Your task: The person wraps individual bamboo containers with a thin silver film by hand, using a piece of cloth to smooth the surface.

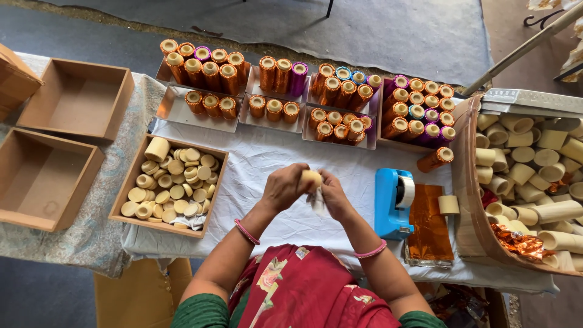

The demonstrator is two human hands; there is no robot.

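Red garment: a red flowered cloth lay at the near edge of the surface, closest to the camera.
Hands: left hand and right hand met above the middle of the surface, both pinching one small cream cylinder between the fingertips; a scrap of white material hung just below it.
Bangles: pink bangles ringed both wrists.
Wooden tray: near the left edge, a wooden tray held many cream discs and short tubes.
Empty boxes: two brown boxes sat beyond the left edge on patterned cloth.
Wrapped tubes: along the far edge, metal trays carried rows of foil-wrapped tubes, mostly orange, some purple and blue.
Tape dispenser: a blue dispenser stood right of the hands.
Foil sheets: orange foil sheets lay just beside the dispenser, a cream tape roll touching them.
Bare tubes: at the right edge, a curved bin was full of plain cream tubes.
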